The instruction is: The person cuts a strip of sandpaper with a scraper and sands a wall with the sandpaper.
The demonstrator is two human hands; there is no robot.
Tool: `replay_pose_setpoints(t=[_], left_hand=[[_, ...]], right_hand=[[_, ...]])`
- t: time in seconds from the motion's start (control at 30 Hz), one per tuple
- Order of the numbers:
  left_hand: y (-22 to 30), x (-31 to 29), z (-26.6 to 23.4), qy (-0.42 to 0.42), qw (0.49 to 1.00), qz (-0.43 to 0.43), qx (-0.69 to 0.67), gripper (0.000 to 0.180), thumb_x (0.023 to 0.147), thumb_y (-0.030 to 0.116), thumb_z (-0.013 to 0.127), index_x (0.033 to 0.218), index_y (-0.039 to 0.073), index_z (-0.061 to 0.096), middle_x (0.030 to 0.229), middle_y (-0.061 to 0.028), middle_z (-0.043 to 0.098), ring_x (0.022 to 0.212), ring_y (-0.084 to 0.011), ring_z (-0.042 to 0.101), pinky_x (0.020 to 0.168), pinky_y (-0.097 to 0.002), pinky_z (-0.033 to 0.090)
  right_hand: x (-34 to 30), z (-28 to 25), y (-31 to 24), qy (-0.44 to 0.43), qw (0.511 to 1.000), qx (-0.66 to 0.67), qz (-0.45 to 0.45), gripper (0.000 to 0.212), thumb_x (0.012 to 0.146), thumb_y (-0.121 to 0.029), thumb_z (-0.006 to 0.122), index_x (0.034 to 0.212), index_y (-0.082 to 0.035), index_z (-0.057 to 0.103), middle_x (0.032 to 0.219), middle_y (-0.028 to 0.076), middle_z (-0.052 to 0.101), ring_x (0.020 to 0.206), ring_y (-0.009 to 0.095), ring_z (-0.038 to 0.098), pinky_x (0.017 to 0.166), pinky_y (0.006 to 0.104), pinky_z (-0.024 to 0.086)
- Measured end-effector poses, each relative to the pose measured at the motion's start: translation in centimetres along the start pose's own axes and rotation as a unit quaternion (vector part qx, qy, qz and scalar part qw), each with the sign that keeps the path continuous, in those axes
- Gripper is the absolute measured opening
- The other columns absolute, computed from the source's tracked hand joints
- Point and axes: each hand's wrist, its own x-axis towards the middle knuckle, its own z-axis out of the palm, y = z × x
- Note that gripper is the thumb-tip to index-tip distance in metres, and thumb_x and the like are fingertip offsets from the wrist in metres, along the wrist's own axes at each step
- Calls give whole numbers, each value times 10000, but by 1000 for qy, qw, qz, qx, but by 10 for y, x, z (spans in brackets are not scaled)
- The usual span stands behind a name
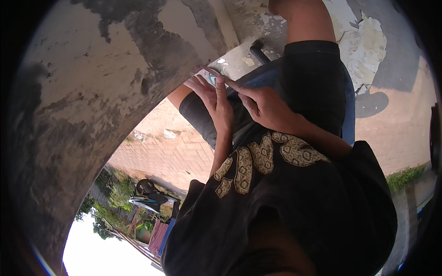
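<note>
My right hand [268,108] is closed, its index finger pointing forward along a thin, flat, reddish-brown blade-like strip [209,71]. The strip's far tip reaches the edge of the wall; its handle, if any, is hidden by my fingers. My left hand [215,102] is beside it, fingers stretched out near the wall and thumb raised against the tip of my right index finger. Close in front of both hands stands the wall [115,78], with beige paint and dark, rough patches where the coating has come off.
I sit on a blue chair [348,108], knees near the wall. Pale peeled flakes [366,50] lie heaped on the ground at the far right. A dark bar-like object [260,51] stands beyond my lap. Brick paving [152,147], a parked motorbike [154,200] and plants appear at the left.
</note>
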Motion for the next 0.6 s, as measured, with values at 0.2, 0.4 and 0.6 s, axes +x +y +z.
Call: replay_pose_setpoints(t=[0.2,0.4,0.6], left_hand=[[-8,7,-3,6,1000,-6,20,864,940,79,544,1477,44,-132,1548,-206,-58,1444,-301,3,1147,-407,72],[-8,9,6,29,994,37,94,837,954,98,524,1474,29,-129,1546,-214,-78,1444,-311,-27,1155,-413,68],[5,9,-1,36,996,2,78,769,978,128,479,1482,40,-95,1550,-197,-3,1441,-281,35,1149,-399,113]], right_hand=[[3,4,6,-3,1000,-14,11,481,902,-51,525,1373,-123,458,615,200,562,506,325,562,503,380,428],[25,6,18,43,998,3,-40,464,920,-50,521,1373,-136,468,620,219,518,459,278,472,496,343,401],[2,1,7,-10,1000,-6,-1,489,901,-51,533,1375,-151,467,615,221,529,478,306,510,502,352,415]])
